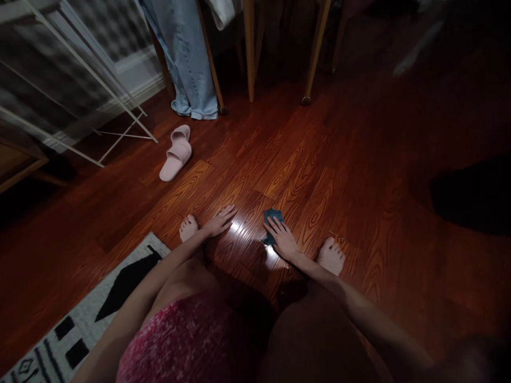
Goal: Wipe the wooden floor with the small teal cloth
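Observation:
A teal cloth lies on the glossy wooden floor. My right hand rests flat over its right part, fingers stretched out and spread; the hand covers some of the cloth. To the left, my left hand leans on the bare boards with its fingers extended and a ring on one of them. It holds nothing. Between the two hands a bright reflection shines on the floor. My bare feet stand to either side, the left foot close to my left hand and the right foot beyond my right forearm.
A pair of pink slippers sits ahead on the left, near a white folding rack. Light blue jeans hang by wooden furniture legs. A patterned rug lies at lower left. A dark shape is at right.

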`<state>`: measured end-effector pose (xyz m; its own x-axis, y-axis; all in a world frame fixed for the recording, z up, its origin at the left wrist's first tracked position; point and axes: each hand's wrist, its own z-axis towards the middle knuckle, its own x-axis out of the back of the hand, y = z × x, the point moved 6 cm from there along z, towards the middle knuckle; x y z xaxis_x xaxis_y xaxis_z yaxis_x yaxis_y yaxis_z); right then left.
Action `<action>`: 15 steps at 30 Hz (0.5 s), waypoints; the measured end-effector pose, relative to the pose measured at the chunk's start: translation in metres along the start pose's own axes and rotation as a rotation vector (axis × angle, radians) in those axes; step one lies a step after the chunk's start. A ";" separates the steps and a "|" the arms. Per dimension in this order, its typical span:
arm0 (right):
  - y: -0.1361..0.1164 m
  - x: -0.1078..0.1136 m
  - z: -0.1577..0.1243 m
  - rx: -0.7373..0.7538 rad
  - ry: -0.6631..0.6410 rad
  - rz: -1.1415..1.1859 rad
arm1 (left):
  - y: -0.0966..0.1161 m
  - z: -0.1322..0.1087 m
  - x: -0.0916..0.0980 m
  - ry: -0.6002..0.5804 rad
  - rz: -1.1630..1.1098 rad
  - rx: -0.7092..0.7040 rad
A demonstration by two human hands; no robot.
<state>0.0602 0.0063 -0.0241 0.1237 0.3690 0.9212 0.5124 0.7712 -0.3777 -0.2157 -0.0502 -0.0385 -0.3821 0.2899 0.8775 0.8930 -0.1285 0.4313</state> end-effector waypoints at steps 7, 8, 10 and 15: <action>-0.030 -0.019 0.001 0.267 -0.196 0.001 | 0.000 0.001 -0.001 -0.009 -0.003 0.008; -0.030 -0.019 0.002 0.272 -0.196 0.001 | 0.000 0.001 -0.001 -0.009 -0.006 0.008; -0.026 -0.016 0.005 0.232 -0.163 -0.009 | 0.000 0.001 -0.001 -0.006 -0.010 0.007; -0.007 -0.003 0.003 0.050 -0.054 -0.037 | -0.001 0.000 -0.001 0.002 -0.013 0.000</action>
<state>0.0537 0.0013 -0.0249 0.0590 0.3662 0.9287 0.4722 0.8094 -0.3491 -0.2164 -0.0499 -0.0402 -0.3941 0.2896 0.8722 0.8880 -0.1246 0.4426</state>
